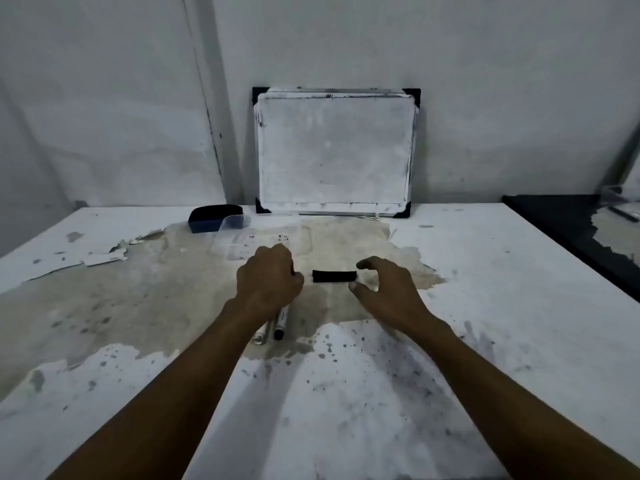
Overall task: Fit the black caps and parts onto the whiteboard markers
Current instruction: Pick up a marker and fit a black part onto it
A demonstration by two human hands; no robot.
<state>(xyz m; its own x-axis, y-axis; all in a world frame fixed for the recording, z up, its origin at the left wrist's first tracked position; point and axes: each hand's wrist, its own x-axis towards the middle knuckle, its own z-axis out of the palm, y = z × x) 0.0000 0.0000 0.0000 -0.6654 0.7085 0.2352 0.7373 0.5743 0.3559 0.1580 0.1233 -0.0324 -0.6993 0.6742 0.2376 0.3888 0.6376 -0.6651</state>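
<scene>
The short black cylindrical plastic caps [334, 276] lie on their sides in a tight dark cluster at the centre of the worn white table [502, 289], on the bare brownish patch where the coating has peeled; how many pieces make up the cluster is not clear. Your right hand [388, 289] hovers just at their 3 o'clock, spread wide, thumb low and forefinger arched above the near end, holding nothing. Close on one cap only, pinching across its middle so it cannot roll, and lift it clear of its neighbours before turning it. Your left hand [268, 284], at the caps' 9 o'clock, is curled shut over the white-barrelled whiteboard markers [281, 323], whose ends jut out toward you at 6 o'clock; I judge that it grips them, though the fingers hide the contact. Free one marker's tip and bring it to the cap in a straight line, then press until seated. At 11 o'clock lie a clear flat plastic package [263, 242] and, farther out, a black felt-backed eraser [216, 218]; at 12 o'clock a smudged white-framed whiteboard [334, 150] leans on the wall. Those are well apart from your hands. Open room lies toward you and to either side, with the table's right edge far off at 3 o'clock.
</scene>
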